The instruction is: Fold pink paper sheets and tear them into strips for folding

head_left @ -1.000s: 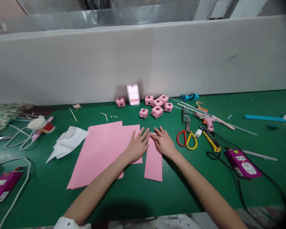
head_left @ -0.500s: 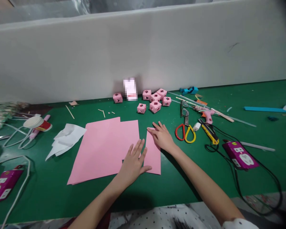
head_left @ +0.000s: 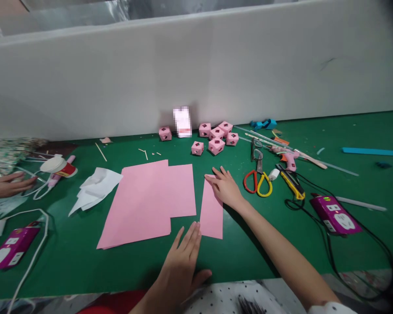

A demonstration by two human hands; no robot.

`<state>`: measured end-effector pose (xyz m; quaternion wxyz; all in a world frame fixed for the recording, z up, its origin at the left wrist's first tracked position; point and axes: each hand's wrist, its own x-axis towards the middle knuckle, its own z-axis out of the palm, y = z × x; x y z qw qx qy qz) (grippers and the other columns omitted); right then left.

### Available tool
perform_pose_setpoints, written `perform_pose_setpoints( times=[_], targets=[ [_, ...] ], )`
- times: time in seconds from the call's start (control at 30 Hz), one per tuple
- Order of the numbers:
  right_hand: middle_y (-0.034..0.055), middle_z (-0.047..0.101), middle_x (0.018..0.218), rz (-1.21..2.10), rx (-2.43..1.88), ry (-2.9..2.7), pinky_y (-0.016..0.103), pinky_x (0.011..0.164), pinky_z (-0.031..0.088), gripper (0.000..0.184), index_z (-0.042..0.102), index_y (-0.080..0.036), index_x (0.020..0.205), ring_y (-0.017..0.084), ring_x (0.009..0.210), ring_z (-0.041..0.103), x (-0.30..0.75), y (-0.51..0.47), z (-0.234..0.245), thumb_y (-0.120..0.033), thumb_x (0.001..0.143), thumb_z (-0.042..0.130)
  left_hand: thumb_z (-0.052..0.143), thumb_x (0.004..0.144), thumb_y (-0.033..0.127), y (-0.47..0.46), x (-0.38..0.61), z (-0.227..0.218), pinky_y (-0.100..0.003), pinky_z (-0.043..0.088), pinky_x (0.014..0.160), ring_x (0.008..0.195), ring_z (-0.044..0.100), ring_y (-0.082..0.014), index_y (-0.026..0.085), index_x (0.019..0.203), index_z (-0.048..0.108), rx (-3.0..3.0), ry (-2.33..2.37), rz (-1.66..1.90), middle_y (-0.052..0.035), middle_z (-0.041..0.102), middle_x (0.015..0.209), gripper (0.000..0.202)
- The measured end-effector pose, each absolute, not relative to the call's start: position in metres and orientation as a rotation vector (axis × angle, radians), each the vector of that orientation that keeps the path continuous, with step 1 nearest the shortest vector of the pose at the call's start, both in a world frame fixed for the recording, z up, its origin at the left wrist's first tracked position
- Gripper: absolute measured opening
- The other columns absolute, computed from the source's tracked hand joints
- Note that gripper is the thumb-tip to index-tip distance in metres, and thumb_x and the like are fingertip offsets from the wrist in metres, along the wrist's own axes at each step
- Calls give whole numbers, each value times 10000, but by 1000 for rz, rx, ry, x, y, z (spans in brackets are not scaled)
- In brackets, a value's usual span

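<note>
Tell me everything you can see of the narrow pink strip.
The narrow pink strip is a plain, straight-edged rectangle, apparently paper or card. It lies flat on the green tabletop, running front to back, right of the larger pink sheets, not touching them. The right hand covers its far right part; the left hand is at its near left edge.

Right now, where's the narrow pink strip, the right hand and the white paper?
Narrow pink strip [head_left: 212, 211]: head view, its middle.
Right hand [head_left: 228, 190]: head view, back of the hand.
White paper [head_left: 96, 189]: head view, its middle.
</note>
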<state>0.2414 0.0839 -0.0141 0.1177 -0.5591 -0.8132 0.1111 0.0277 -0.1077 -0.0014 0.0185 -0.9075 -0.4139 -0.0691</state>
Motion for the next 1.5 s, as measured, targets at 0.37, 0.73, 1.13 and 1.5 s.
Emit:
perform_pose_setpoints(
  times=[0.37,0.73,1.13,1.5],
  targets=[
    [122,612,1281,204,-1630,-2286,480,1110,328,431,593,-187,1351,314,1227,473,241,74,-9,-339,958,502,542,957,410,-54,28,1,-471,514,965,1183,587,-295,143,1263,571,-2742,-1722,-533,-165,639,1271,407],
    [144,596,1154,302,-1702,-2129,455,960,445,535,616,-189,1320,321,1076,503,253,74,-13,-461,861,651,590,865,626,20,45,-14,-564,335,1092,1336,434,-368,189,1500,343,-2837,-1721,-432,-178,483,1467,809],
    [119,537,1357,257,-1437,-2369,577,1117,299,376,627,-214,945,394,1409,303,248,65,-9,-556,812,708,441,885,721,22,32,-29,-653,205,1152,1494,199,-380,241,1540,308,-2919,-1614,-334,-150,256,1619,822],
    [23,661,840,520,-1480,-2393,425,876,376,321,557,-216,870,250,920,572,257,71,8,-409,767,792,551,867,667,22,28,-27,-643,192,1164,1492,224,-369,228,1507,358,-2955,-1600,-404,-168,274,1609,799]
  ],
)
